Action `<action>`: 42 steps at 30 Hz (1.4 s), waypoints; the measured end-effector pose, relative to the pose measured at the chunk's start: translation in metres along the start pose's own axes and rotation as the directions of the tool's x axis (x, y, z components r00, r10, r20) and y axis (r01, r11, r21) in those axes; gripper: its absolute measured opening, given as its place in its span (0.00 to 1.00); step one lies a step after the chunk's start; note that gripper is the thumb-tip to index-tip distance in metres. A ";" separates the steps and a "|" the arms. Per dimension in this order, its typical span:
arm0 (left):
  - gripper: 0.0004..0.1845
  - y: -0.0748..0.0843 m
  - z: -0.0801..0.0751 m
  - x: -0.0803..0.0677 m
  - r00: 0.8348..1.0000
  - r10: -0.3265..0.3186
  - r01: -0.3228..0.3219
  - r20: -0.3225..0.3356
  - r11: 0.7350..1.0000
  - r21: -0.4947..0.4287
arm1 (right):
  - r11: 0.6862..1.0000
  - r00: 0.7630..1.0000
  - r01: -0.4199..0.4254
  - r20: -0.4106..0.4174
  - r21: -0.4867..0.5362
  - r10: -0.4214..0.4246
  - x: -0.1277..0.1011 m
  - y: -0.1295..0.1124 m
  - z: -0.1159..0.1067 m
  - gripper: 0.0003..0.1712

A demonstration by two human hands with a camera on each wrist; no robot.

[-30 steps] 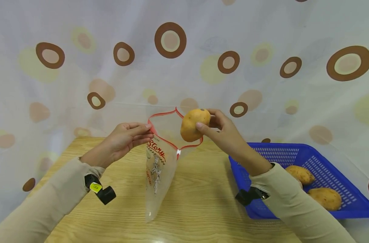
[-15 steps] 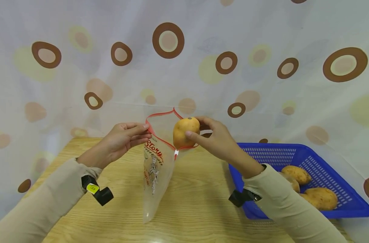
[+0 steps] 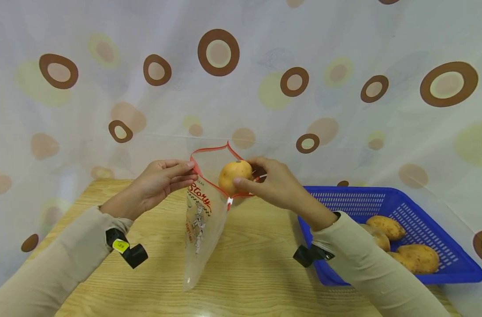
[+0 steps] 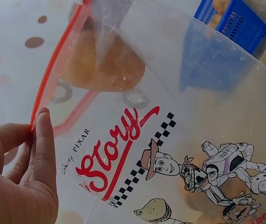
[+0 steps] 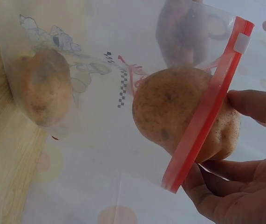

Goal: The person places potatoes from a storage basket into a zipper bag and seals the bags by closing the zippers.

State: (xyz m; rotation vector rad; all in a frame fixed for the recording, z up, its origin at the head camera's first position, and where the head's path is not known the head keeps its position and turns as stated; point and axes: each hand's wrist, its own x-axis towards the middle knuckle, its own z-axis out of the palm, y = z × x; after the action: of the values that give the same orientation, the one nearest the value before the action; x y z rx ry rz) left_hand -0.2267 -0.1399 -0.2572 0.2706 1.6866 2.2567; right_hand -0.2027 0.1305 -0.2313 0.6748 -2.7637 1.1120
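Observation:
A clear zip bag (image 3: 201, 220) with a red zip rim and a cartoon "Story" print hangs upright over the wooden table (image 3: 257, 251). My left hand (image 3: 191, 174) pinches the rim's left side, with the fingers on the red strip (image 4: 35, 126). My right hand (image 3: 246, 171) grips a yellow-brown potato (image 3: 232, 174) that sits in the bag's open mouth. In the right wrist view the potato (image 5: 170, 107) is halfway past the red strip, held by the right hand (image 5: 230, 135). A brownish potato-like shape (image 5: 42, 91) shows through the bag lower down.
A blue plastic basket (image 3: 383, 191) stands on the table at the right and holds several potatoes (image 3: 419, 257). A white curtain (image 3: 241, 66) with brown rings hangs right behind the table. Bare wood lies below and left of the bag.
My right hand has brought the potato down and to the left, from above the rim into the bag's mouth. My left hand has kept its hold on the rim.

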 end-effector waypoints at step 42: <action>0.05 0.000 -0.001 0.000 1.000 0.016 -0.017 -0.009 0.999 -0.049 | 0.820 0.896 -0.416 0.328 0.393 0.298 -0.013 0.072 0.021 0.14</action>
State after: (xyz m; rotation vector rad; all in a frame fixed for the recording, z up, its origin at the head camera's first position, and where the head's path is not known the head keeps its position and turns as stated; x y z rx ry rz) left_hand -0.2273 -0.1410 -0.2579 0.2651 1.6364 2.3107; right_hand -0.2209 0.1670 -0.2957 0.3389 -2.9413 1.9245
